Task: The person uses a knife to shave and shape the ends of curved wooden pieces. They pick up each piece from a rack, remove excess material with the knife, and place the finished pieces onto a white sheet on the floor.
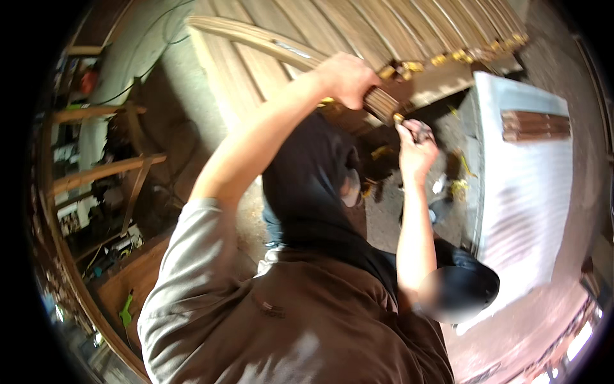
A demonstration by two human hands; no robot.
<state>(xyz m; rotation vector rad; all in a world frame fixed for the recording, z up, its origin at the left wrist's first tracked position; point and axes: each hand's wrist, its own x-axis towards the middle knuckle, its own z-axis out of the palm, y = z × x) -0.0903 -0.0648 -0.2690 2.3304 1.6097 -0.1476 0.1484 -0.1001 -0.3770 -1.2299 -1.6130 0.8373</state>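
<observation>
A long, pale wooden slat (252,33) lies slantwise over a row of boards, its near end (382,104) brown and grooved. My left hand (346,78) is wrapped over this slat a little short of that end. Just beyond the end, my right hand (417,150) is closed, its fingertips pinching a small yellowish piece (398,119) close to the wood. Something dark shows among the right hand's fingers, too small to name. Whether the yellowish piece touches the slat, I cannot tell.
Grooved wooden boards (358,29) lie side by side ahead, with yellow bits along their near ends. At right, a white-covered surface (518,211) carries a bundle of brown strips (536,126). A cluttered wooden rack (109,173) stands left. Yellow scraps (459,189) lie on the floor.
</observation>
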